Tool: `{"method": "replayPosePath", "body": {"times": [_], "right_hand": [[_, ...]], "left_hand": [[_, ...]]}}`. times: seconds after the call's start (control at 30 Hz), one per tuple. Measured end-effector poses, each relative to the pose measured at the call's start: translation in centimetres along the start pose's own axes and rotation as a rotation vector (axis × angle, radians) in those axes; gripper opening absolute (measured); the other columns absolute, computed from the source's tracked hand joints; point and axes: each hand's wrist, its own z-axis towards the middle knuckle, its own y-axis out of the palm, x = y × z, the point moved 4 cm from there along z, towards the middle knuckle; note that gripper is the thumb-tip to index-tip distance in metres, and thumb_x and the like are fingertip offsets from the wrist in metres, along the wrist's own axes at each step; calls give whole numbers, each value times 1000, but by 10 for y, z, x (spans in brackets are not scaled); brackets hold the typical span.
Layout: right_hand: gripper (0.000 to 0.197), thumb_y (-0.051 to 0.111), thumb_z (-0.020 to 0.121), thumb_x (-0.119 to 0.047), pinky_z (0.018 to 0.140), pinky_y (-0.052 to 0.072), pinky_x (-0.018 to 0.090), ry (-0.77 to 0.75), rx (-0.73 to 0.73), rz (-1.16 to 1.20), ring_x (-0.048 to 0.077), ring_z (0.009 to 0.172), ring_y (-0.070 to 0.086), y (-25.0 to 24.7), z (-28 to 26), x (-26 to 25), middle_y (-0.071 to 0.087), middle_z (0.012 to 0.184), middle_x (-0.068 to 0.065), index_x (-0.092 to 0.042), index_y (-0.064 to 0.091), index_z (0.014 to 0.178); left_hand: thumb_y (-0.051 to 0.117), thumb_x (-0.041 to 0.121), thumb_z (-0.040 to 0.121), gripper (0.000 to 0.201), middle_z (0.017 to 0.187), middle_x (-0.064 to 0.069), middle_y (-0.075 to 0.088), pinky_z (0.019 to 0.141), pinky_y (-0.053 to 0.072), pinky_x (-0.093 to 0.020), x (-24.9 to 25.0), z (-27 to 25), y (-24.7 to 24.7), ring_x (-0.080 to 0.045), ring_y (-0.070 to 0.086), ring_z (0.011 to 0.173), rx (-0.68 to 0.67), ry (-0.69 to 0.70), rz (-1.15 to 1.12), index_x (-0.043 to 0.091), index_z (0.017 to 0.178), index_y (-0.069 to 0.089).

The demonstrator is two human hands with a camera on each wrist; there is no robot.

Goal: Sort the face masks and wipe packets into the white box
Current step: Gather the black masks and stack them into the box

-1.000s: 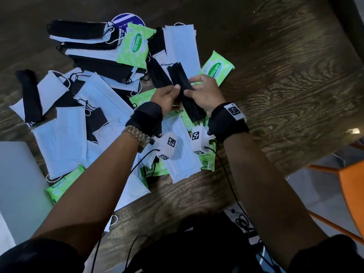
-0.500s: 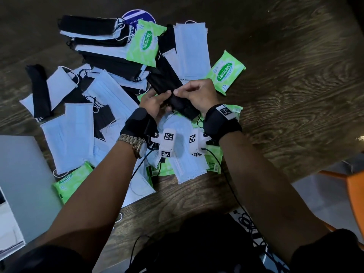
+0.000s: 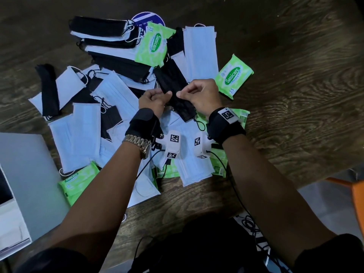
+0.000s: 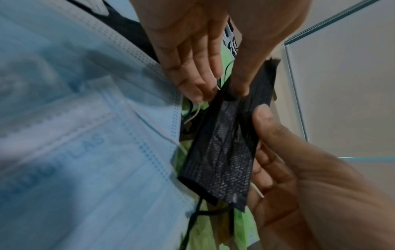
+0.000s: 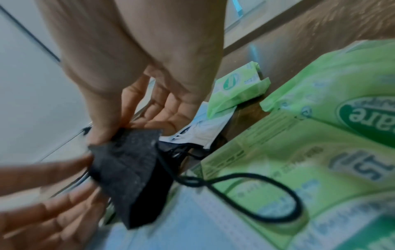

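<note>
A black face mask (image 3: 173, 85), folded long and narrow, is held slanted over the middle of the pile. My left hand (image 3: 166, 94) pinches its near part from the left. My right hand (image 3: 180, 94) pinches it from the right. The left wrist view shows the mask (image 4: 222, 152) between fingers and thumbs, and the right wrist view shows its (image 5: 128, 169) ear loop dangling. Blue masks (image 3: 201, 52) and black masks (image 3: 102, 28) lie around. Green wipe packets (image 3: 152, 46) (image 3: 233, 77) (image 3: 78, 182) lie among them. The white box (image 3: 29, 164) stands at the left edge.
The wooden table (image 3: 295, 95) runs bare to the right of the pile. A round blue disc (image 3: 147, 18) peeks from under the far masks. An orange chair (image 3: 356, 192) stands off the table's right corner. Black cables (image 3: 250, 225) lie by my lap.
Both hands kept hold of the black mask and turned it from lying crosswise back to a slant. The rest of the pile has not moved.
</note>
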Motion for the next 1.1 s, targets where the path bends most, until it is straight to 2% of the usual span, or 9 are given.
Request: {"method": "replayPosePath", "body": {"times": [0.1,0.23,0.47,0.53,0.63,0.7,0.77,0.87,1.1], "right_hand": [[18,89,69,-18,58,50,21,-66,56,-64,5,55,58,3,-3,-3,71,67,4,-7,74,68],[13,86,68,-15,73,51,26,-168,-23,-196,14,76,65,15,-7,-3,70,84,5,-10,76,71],[7,75,83,-13,77,53,17,-127,-46,-63,9,81,68,13,-4,-4,73,87,1,-8,76,88],[13,74,84,-13,76,57,23,-71,23,-183,15,76,66,12,12,3,71,88,4,-7,73,96],[33,79,81,-25,85,55,40,-22,-39,-509,20,87,61,24,26,10,63,99,4,-13,67,110],[49,77,81,-37,85,52,43,-6,-71,-721,27,103,59,30,28,11,57,115,7,-15,59,121],[60,76,81,-46,83,49,43,-20,-39,-868,31,110,55,34,27,7,51,122,10,-13,52,124],[64,73,82,-52,80,48,42,-53,21,-1004,32,114,51,41,24,3,48,124,11,-7,50,122],[14,56,95,-10,73,46,38,-55,81,-959,35,103,60,33,32,3,61,110,13,-8,66,103]], "left_hand": [[79,27,80,29,76,-4,63,79,59,-40,5,-3,2,-19,64,71,27,53,52,9,94,61],[74,38,81,26,76,-10,68,78,59,-45,10,-14,19,-28,68,75,-176,63,110,13,75,71],[60,30,77,28,57,-5,41,65,45,-39,-2,3,-15,-21,42,62,19,73,218,19,55,47],[60,22,79,6,53,2,50,70,55,-44,2,-1,-25,-19,52,60,45,88,199,20,74,57],[56,1,90,45,54,13,57,66,57,-31,11,-8,-37,-5,56,51,88,110,170,19,129,45],[55,-2,90,62,79,7,61,64,56,-25,19,-13,-45,-6,59,63,87,183,225,34,138,38],[52,-6,89,53,97,1,63,68,55,-17,24,-15,-51,-3,62,78,72,248,301,30,128,56],[50,-7,89,36,85,8,67,62,51,-16,24,-19,-55,-4,59,64,81,250,304,14,108,72],[46,-10,81,41,87,-3,71,72,54,-24,23,-17,-61,-14,62,72,46,197,280,17,92,75]]}}
